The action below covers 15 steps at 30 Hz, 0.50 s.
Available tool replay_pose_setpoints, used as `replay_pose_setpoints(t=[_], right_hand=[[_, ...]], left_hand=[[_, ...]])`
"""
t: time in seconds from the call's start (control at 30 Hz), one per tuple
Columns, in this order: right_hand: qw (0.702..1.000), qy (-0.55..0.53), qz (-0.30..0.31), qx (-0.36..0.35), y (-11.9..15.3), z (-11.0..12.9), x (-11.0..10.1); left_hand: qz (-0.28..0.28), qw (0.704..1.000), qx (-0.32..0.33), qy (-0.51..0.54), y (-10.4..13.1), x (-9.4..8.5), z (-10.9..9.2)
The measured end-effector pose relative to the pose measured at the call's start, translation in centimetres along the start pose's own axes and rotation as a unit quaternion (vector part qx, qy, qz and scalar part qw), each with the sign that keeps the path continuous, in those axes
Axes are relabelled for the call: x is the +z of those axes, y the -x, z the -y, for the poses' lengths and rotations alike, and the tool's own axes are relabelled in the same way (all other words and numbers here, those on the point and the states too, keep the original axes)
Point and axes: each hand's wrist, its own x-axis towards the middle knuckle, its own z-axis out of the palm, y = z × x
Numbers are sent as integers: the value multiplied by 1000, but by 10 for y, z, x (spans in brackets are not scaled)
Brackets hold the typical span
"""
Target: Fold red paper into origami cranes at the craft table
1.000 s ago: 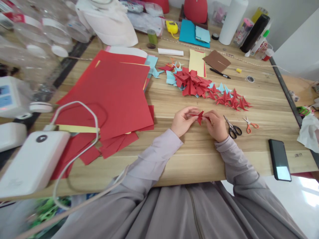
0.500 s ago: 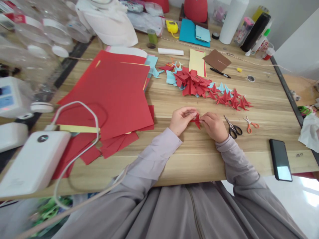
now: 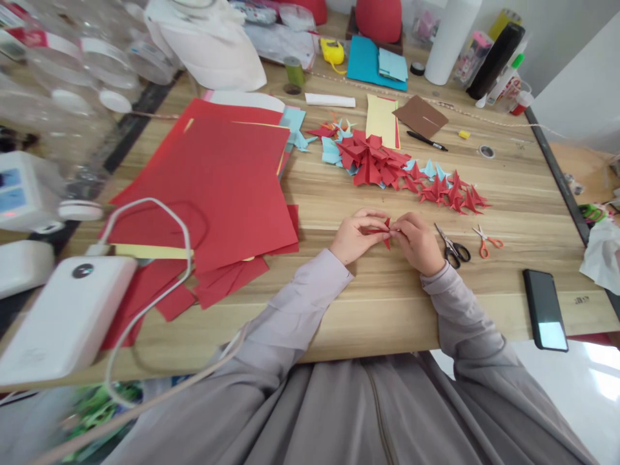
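Note:
Between my hands is a small folded red paper piece, its points showing above and below the fingertips. My left hand pinches it from the left with thumb and fingers. From the right, my right hand grips its other side, fingertips close against the left ones. Part of the paper is hidden by the fingers. Just beyond lie a pile of folded red paper pieces and several red paper cranes, with light blue ones among them. Black-handled scissors rest beside my right hand.
Small orange scissors and a phone lie to the right. Large red paper sheets cover the left, beside a white power bank with a looping cable. A black pen, brown paper and yellow tape measure lie farther back.
My left thumb has moved lower and right, toward the right fingertips. The red piece has turned, with a point now showing above the fingers. Both hands stay in nearly the same place.

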Motion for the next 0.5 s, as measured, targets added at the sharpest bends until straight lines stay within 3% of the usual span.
replay_pose_setpoints(t=[0.2,0.5], right_hand=[[1000,9,-27,-12,-1,6,-3],[998,8,-61,-34,0,7,-3]], left_hand=[[6,1000,0,-7,-2,-1,-2],[-6,998,-57,14,0,0,-5]])
